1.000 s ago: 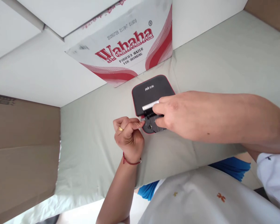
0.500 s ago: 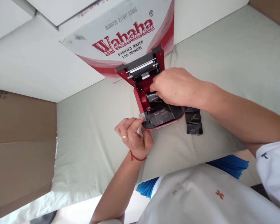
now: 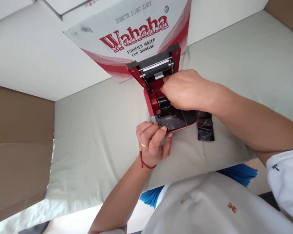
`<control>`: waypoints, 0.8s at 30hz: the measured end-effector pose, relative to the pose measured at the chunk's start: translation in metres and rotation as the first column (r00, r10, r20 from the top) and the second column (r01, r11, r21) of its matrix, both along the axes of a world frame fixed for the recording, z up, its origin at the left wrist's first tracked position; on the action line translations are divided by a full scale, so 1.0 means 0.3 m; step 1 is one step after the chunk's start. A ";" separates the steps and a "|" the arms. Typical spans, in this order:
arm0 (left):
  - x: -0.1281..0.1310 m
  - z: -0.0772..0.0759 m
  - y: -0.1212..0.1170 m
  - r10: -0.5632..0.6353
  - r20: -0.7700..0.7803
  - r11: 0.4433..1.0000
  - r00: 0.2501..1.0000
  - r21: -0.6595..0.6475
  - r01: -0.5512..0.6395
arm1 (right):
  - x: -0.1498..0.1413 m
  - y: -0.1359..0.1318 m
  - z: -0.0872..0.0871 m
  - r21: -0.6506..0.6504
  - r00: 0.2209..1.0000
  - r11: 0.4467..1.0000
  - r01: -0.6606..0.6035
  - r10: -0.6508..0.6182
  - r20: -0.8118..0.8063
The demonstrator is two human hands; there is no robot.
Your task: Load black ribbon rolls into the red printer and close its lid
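A small red and black printer [image 3: 161, 78] lies on a pale green cloth [image 3: 92, 136] with its lid swung up, showing a roller bar. My right hand [image 3: 183, 89] reaches into the open bay, fingers curled on a black roll [image 3: 164, 102] inside. My left hand [image 3: 152, 141], with a gold ring and a red wrist string, is closed at the printer's near edge, pinching it with thumb and fingers. A black glossy strip [image 3: 205, 128] lies on the cloth just right of the printer.
A white and red "Wahaha" water carton [image 3: 136, 35] stands right behind the printer. Brown cardboard [image 3: 17, 152] lies at the left and at the far right corner. White panels [image 3: 39, 61] run along the back. My white clothing fills the lower right.
The printer's lid went from closed to swung open. My right hand moved into the bay onto the black roll. My left hand shifted right along the near edge. The black strip came into view.
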State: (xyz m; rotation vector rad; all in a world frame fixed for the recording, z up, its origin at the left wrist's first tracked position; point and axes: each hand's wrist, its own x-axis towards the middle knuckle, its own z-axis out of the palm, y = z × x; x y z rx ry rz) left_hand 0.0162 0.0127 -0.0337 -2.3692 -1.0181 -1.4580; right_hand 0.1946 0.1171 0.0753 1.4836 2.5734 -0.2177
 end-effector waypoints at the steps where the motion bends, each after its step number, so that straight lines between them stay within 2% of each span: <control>1: 0.000 0.001 -0.001 -0.001 -0.005 1.000 1.000 -0.004 0.001 | 0.000 0.002 -0.001 0.003 1.000 1.000 -0.005 0.005 -0.009; 5: 0.001 0.003 -0.003 -0.004 -0.020 1.000 1.000 -0.012 0.004 | 0.011 0.008 -0.001 0.018 0.999 1.000 -0.009 0.010 -0.049; 10: 0.004 -0.005 -0.001 -0.031 0.037 0.999 0.999 -0.019 0.032 | 0.049 0.004 -0.005 -0.006 0.995 1.000 -0.003 0.003 -0.102; 15: 0.006 -0.010 -0.003 -0.038 0.063 0.999 0.997 -0.032 0.041 | 0.083 -0.001 -0.041 0.044 0.984 0.998 0.041 -0.033 -0.175; 19: 0.009 -0.010 -0.005 -0.031 0.055 0.999 0.998 -0.032 0.033 | 0.095 0.024 -0.062 0.068 0.976 0.998 0.015 0.000 -0.217; 21: 0.009 -0.009 -0.006 -0.027 0.051 0.999 0.998 -0.035 0.029 | 0.098 0.039 -0.049 0.035 0.971 0.999 0.007 0.002 -0.239; 24: 0.009 -0.007 -0.008 -0.008 0.033 0.999 0.999 -0.041 0.010 | 0.105 0.033 0.009 -0.086 0.959 0.996 0.004 -0.028 -0.281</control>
